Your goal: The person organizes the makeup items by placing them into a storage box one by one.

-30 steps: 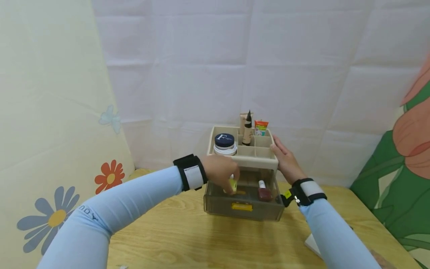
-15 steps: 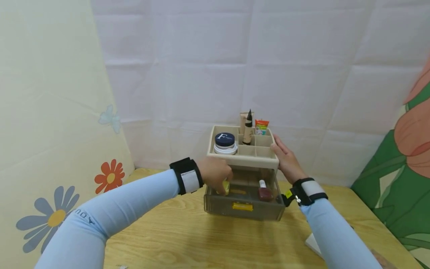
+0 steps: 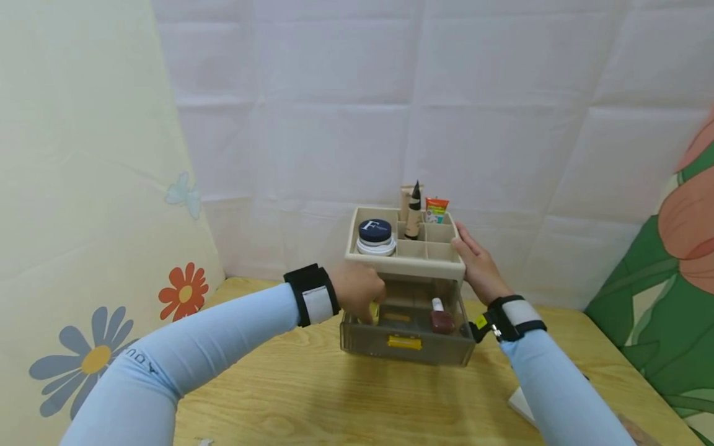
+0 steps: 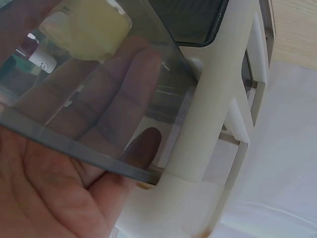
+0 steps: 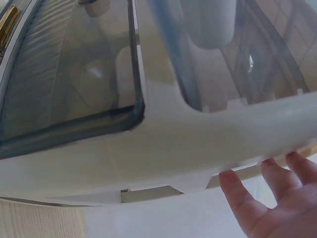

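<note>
Left hand (image 3: pixel 357 288) shifted leftward, pinching a yellow bottle (image 3: pixel 374 311); right hand (image 3: pixel 481 269), fingers extended, touches the organizer (image 3: pixel 409 266).

In the head view, the left hand (image 3: pixel 355 288) covers part of the yellow item (image 3: pixel 375 311) below centre. The right sleeve (image 3: pixel 563 384) hides part of a white object (image 3: pixel 521 406) at lower right. A scrap (image 3: pixel 205 442) at lower left is too small to identify. The right wrist view cuts off the right hand (image 5: pixel 287 198) at lower right.
</note>
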Available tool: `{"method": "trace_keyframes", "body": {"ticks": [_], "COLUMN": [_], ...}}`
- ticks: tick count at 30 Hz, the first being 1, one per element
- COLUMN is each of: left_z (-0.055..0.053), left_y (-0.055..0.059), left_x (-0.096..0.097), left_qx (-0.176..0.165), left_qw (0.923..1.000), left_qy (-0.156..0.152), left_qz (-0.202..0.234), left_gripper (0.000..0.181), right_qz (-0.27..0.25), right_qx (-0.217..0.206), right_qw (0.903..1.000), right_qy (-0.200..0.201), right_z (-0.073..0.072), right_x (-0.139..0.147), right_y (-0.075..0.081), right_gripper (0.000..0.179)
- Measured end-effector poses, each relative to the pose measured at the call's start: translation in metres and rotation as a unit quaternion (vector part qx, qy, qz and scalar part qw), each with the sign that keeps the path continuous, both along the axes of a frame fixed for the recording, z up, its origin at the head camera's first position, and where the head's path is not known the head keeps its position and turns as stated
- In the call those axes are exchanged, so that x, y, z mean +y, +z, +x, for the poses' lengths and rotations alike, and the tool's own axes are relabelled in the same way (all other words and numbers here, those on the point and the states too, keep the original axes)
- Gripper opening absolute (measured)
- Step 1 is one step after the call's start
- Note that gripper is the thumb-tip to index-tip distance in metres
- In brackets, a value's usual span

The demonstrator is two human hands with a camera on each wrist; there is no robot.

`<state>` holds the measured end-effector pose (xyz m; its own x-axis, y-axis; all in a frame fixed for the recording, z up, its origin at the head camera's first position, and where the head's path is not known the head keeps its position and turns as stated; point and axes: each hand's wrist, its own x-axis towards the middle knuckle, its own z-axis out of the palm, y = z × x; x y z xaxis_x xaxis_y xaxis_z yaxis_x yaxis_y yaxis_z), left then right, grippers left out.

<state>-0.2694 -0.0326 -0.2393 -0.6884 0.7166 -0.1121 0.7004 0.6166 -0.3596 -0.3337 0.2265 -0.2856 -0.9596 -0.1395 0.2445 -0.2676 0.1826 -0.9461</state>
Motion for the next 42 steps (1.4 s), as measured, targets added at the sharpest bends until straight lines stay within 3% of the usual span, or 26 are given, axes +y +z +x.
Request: {"method": "trace_keyframes", "body": {"ticks": [17,24,30,34,38,42], "left_z": [0.002,0.007,0.020,0.034,0.054,0.073], "left_y": [0.001,0.011,0.029,0.037,0.038,0.030], "left_x": [0.002,-0.001,-0.003,-0.005,-0.009,-0.012], "left_qx": [-0.013,-0.002,0.043,0.082,0.123,0.155], "left_qw": [0.9999,0.9997,0.9979,0.9921,0.9813,0.9685], "left_qy": [0.007,-0.022,-0.036,-0.071,-0.118,-0.153], "left_qz": [-0.002,0.011,0.032,0.062,0.090,0.120], "left_gripper": [0.023,0.032,0.031,0.025,0.022,0.027], "right_qz": [0.015,0.019,0.016,0.014,0.007,0.000], "right_qx": [-0.004,-0.010,-0.008,-0.008,-0.008,-0.005], "right_qw": [0.9998,0.9997,0.9998,0.9999,0.9999,1.0000], "right_qy": [-0.009,-0.009,-0.003,0.000,0.004,0.004], "right_z": [0.000,0.000,0.001,0.002,0.002,0.001], "right_x": [-0.001,0.001,0.002,0.003,0.003,0.003], "right_y": [0.000,0.002,0.005,0.006,0.005,0.003], "right_gripper": [0.069,0.068,0.069,0.070,0.069,0.066]}}
